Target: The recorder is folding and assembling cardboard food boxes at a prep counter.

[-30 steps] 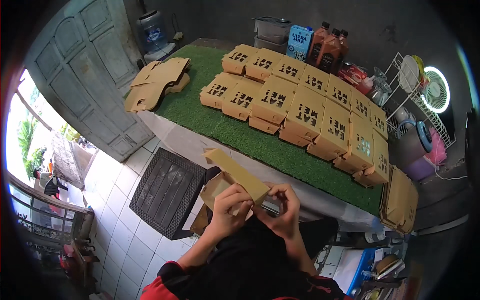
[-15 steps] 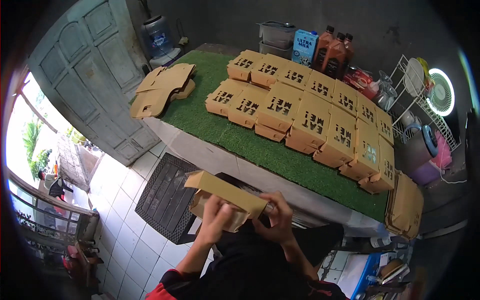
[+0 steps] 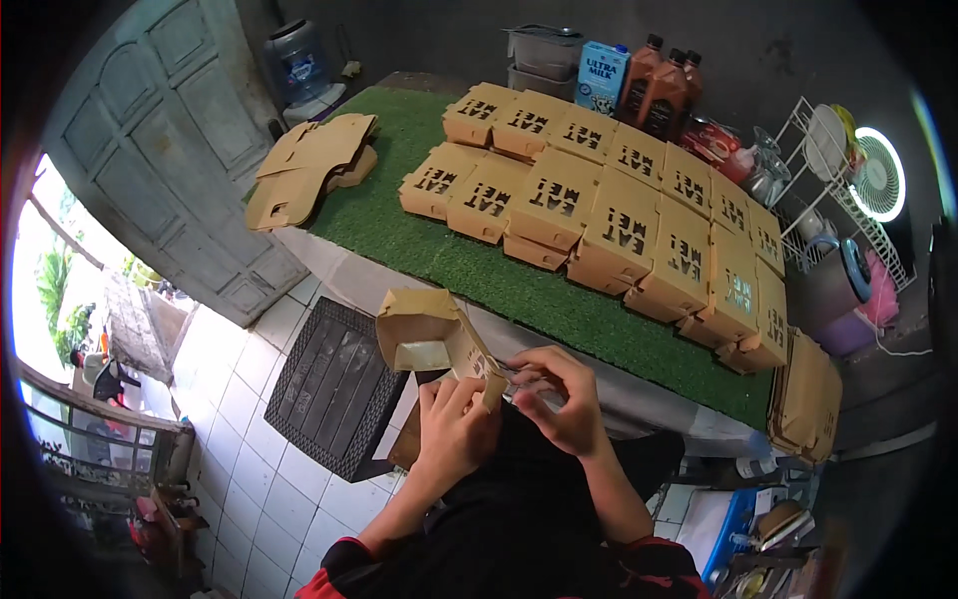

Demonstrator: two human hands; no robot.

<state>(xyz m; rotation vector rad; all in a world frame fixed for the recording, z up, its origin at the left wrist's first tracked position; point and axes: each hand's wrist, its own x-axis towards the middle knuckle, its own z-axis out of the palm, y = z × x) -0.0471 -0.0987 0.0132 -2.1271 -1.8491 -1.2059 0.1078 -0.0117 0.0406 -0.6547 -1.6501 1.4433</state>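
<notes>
A partly folded brown cardboard box (image 3: 464,344) is tilted in front of me, its hollow inside and pale bottom showing. My left hand (image 3: 457,424) is closed around its near side, fingers over the edge. At the box's right end is my right hand (image 3: 559,394), with bent forefinger and thumb at the corner; the exact contact is partly hidden. Beyond, rows of folded cardboard boxes (image 3: 554,205) with dark printed lids stand on a table covered in green artificial grass (image 3: 399,230). Flat cardboard blanks (image 3: 309,165) are piled at the table's left end.
More flat cardboard (image 3: 806,394) leans at the table's right end. Behind the boxes stand a blue carton (image 3: 601,78), brown bottles (image 3: 664,95) and plastic tubs (image 3: 544,60). A lit round fan (image 3: 878,175) is by a white rack. Below left is a black plastic stool (image 3: 334,389).
The box has turned in my hands, so its open inside now faces me. My left hand has shifted right along it, and my right hand sits at its end. The view has moved slightly.
</notes>
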